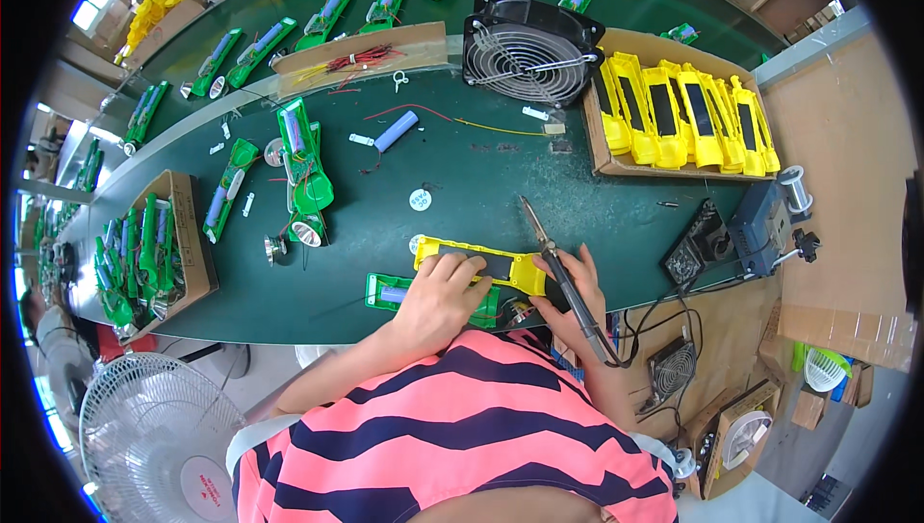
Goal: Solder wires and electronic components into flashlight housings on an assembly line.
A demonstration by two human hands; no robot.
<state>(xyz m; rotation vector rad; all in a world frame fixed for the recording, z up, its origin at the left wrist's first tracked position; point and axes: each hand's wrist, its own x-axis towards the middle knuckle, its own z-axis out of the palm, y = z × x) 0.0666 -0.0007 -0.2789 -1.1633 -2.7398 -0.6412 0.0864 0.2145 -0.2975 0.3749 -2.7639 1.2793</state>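
Near the table's front edge lies a yellow plastic housing (525,276) with a dark panel set in its middle. My left hand (445,290) is closed over it, fingers curled onto the panel. A soldering iron (568,287) rests in my right hand (580,304), its tip pointing up and left; finger and thumb of this hand are close to the housing's right end. Under my left hand sits a green housing (373,288) holding a blue-purple battery cell (393,294). Wires and a small lamp part (521,310) show at its right end, partly hidden.
Open green torch halves (306,186) lie at left, by a carton (197,263) of more. A loose cell (396,131) and wires lie ahead. A black fan (529,51) and a carton (664,172) of yellow housings stand behind. A soldering station (760,234) stands right.
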